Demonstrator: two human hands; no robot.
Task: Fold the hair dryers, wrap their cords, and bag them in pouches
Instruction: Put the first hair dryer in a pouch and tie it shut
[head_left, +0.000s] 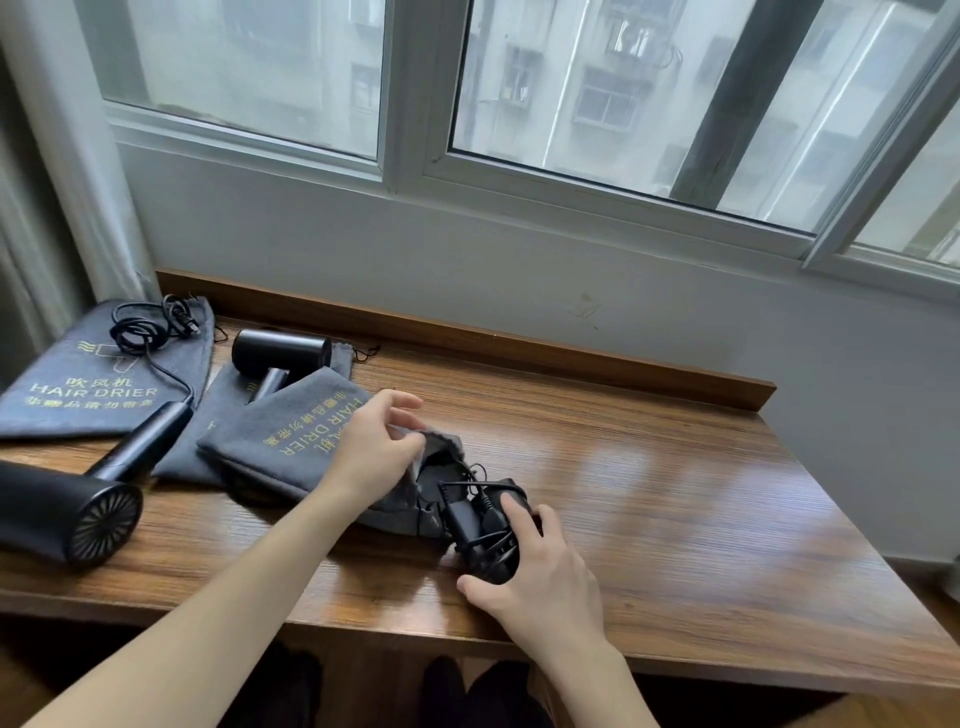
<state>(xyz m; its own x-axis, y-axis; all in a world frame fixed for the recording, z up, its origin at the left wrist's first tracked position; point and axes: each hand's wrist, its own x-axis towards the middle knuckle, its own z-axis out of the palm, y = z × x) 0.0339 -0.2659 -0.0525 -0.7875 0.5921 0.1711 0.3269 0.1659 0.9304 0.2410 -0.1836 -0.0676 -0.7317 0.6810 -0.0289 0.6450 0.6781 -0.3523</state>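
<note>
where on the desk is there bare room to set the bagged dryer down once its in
The right half of the wooden desk is bare, bordered by the back ledge, the right edge and the right hand. A narrow strip lies free along the front edge. The left is crowded: two unfolded hair dryers lie on grey pouches.

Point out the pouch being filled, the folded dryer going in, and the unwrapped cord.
pouch being filled (291, 441), head view, on its printed grey side.
folded dryer (465, 519), head view, on its black handle.
unwrapped cord (136, 335), head view, on the loose coil.
</note>
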